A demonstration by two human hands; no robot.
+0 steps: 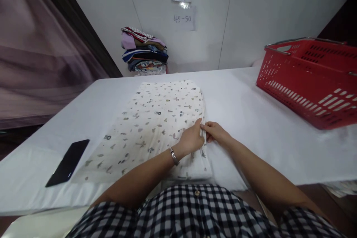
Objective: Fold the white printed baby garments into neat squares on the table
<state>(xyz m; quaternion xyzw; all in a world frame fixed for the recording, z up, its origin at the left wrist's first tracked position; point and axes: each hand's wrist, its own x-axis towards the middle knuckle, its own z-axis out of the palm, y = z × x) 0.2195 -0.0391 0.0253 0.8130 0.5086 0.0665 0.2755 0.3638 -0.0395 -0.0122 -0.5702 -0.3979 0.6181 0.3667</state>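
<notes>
A white cloth with small printed motifs [156,122] lies folded flat on the white table [251,119], stretching away from me. My left hand [192,138], with a bracelet at the wrist, rests on the cloth's right side and pinches its right edge. My right hand [214,132] meets it from the right, fingers closed on the same edge. Both hands touch each other at that edge.
A black phone [68,161] lies on the table at the near left. A red plastic basket [309,78] stands at the right. A stack of folded clothes [143,54] sits against the back wall. A dark curtain hangs on the left.
</notes>
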